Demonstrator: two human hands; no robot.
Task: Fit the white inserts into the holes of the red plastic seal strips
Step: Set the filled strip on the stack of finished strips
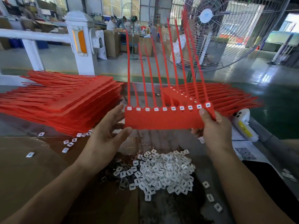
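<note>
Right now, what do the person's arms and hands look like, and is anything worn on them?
Both arms are bare as far as the picture shows. The left hand and the right hand wear no gloves. I see no rings, watch or bracelet. The fingernails are short. No sleeves are visible.

Big fan [215,29] behind — white post [80,41] left.

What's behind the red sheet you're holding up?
Behind the held seal sheet, a stack of fitted red strips lies flat on the table, tails pointing right. A large fan stands farther back. The sheet hides the stack's near-left edge.
</note>
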